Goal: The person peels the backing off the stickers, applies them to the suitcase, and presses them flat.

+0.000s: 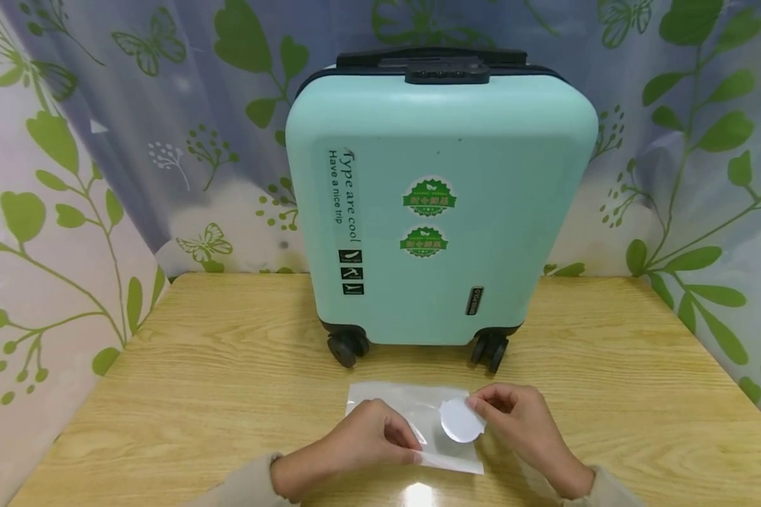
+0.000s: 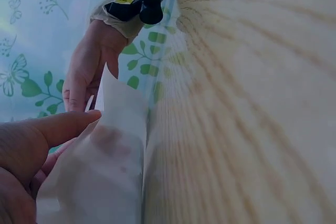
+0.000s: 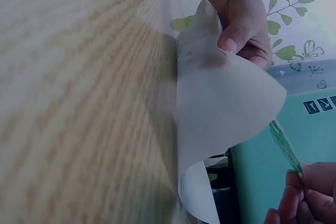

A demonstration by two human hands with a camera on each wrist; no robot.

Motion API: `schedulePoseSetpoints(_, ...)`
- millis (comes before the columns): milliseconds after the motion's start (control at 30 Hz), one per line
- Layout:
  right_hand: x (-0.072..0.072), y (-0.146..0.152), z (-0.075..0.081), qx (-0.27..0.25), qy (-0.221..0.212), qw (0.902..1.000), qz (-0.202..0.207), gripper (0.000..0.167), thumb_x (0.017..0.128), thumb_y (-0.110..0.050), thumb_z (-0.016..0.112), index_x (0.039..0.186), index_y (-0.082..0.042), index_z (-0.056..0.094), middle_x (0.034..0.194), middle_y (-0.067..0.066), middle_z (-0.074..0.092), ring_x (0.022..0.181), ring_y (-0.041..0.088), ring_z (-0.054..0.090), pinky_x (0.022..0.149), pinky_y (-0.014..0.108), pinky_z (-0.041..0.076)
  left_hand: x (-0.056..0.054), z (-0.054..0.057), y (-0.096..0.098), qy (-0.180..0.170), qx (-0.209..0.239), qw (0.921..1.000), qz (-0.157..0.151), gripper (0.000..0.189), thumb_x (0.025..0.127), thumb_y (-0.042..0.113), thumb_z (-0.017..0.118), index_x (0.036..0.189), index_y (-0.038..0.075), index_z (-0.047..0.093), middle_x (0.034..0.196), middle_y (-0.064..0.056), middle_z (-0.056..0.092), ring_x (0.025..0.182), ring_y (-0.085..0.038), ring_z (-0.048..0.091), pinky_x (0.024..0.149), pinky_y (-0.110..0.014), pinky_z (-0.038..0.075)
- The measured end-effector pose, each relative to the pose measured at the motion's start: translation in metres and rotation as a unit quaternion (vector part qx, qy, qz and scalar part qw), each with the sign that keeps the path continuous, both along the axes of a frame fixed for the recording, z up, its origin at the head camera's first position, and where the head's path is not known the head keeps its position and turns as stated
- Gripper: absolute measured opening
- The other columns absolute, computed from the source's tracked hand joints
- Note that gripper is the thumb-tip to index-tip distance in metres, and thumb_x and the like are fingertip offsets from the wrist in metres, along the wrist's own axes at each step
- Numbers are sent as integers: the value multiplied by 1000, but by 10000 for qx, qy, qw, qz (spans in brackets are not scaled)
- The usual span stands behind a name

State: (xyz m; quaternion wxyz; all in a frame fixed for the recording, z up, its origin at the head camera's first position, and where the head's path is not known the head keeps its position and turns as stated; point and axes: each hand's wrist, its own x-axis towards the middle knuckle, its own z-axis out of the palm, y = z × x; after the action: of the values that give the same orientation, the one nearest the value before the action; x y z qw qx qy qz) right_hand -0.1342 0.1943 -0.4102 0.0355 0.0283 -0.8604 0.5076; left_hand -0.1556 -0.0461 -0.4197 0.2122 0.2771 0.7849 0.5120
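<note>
My right hand [image 1: 526,426] pinches the edge of a round sticker [image 1: 462,420], its white back turned up in the head view. In the right wrist view the same sticker [image 3: 285,148] shows a green face, nearly edge-on. My left hand [image 1: 380,436] grips the near edge of a thin, whitish backing sheet [image 1: 393,391] between thumb and fingers. That sheet [image 2: 105,166] curls up off the wooden table in both wrist views. Behind the hands stands a mint-green suitcase [image 1: 387,155], upright on black wheels. Two green scalloped stickers [image 1: 429,197] are on its front, one above the other.
The suitcase's wheels [image 1: 347,346] rest on the wood-grain table [image 1: 228,352], just beyond the sheet. A leaf-and-butterfly patterned curtain [image 1: 241,141] hangs behind and along both sides. Printed lettering [image 1: 342,197] runs down the suitcase's left side.
</note>
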Motion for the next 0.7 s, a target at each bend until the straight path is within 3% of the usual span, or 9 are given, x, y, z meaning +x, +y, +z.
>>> schedulePoseSetpoints(467, 2, -1, -1, -466, -16, 9989, -17, 13, 84, -15, 72, 84, -2, 71, 75, 4, 70, 60, 6, 56, 55, 22, 47, -2, -2, 1, -220, -100, 9997, 14, 5, 74, 7, 79, 76, 5, 75, 71, -4, 71, 63, 0, 63, 61, -15, 50)
schedulePoseSetpoints(700, 2, -2, -2, -460, 185, 9988, -48, 10, 83, -13, 72, 83, -3, 72, 73, 2, 69, 58, 5, 53, 53, 21, 45, -2, -2, 2, -352, -183, 9991, 130, 7, 72, 6, 80, 76, 6, 74, 69, 1, 71, 64, -1, 64, 62, -16, 51)
